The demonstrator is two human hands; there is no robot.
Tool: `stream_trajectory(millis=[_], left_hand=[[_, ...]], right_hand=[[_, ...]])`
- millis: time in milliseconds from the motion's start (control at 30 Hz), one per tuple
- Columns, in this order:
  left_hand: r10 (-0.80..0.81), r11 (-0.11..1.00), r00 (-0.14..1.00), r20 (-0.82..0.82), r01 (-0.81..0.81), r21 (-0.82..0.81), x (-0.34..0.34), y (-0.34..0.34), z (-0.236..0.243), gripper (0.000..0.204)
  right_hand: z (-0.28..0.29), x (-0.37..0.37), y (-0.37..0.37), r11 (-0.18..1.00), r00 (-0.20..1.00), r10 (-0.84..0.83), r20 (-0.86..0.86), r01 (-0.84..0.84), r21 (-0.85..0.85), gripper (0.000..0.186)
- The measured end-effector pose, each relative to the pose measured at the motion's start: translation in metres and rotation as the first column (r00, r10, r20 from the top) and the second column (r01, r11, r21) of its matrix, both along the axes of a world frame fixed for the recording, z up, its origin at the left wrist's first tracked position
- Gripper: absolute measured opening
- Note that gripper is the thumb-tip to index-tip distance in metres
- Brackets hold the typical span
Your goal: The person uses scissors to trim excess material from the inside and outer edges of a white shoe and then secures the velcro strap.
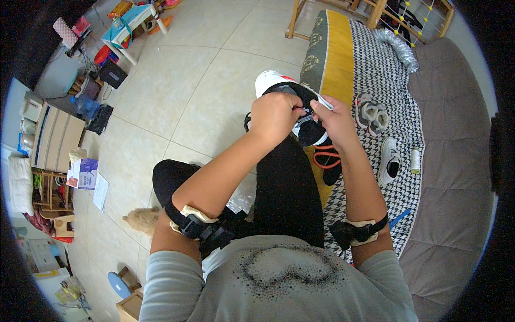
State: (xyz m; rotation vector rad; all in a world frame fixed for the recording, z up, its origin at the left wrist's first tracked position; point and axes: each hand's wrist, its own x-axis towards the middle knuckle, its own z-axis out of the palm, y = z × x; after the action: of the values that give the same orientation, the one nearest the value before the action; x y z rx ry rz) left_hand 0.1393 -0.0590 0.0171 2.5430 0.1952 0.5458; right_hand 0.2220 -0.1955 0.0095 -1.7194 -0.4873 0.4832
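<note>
A white and black sneaker (pixel 271 81) with a red-orange patch is held above my knee. My left hand (pixel 274 114) reaches across its opening, thumb and fingers pinched together by the tongue. What is between those fingertips is too small to make out. The right hand (pixel 338 122) is closed on the white edge of the sneaker, thumb on top. Just below it, a red-orange cord (pixel 326 155) lies looped over a dark item on the cover, partly hidden by my forearm.
To the right, the houndstooth cover (pixel 370 64) bears sandals (pixel 370 114), a white shoe (pixel 390 161), a white spool-like cylinder (pixel 415 161) and a blue strip (pixel 399 219). A tan furry animal (pixel 142 219) is on the floor at left, near a box (pixel 83 174).
</note>
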Motion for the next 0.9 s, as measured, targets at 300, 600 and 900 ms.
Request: stream_trajectory(millis=[300, 600, 900], left_hand=[[-0.047, 0.998, 0.998, 0.042, 0.045, 0.045, 0.0002, 0.0022, 0.0003, 0.01], [-0.106, 0.994, 0.994, 0.034, 0.106, -0.023, 0.0012, 0.0051, -0.0013, 0.009], [-0.142, 0.986, 0.985, 0.1, 0.149, -0.068, 0.0017, 0.0063, -0.0032, 0.007]], right_hand=[[-0.0038, 0.0006, -0.0015, 0.994, 0.995, 0.048, -0.086, -0.039, 0.107, 0.021], [-0.0011, 0.0, -0.0053, 0.997, 0.996, 0.011, -0.093, -0.004, 0.081, 0.021], [-0.0023, 0.0003, -0.0074, 0.989, 0.991, 0.05, -0.127, -0.031, 0.147, 0.018]])
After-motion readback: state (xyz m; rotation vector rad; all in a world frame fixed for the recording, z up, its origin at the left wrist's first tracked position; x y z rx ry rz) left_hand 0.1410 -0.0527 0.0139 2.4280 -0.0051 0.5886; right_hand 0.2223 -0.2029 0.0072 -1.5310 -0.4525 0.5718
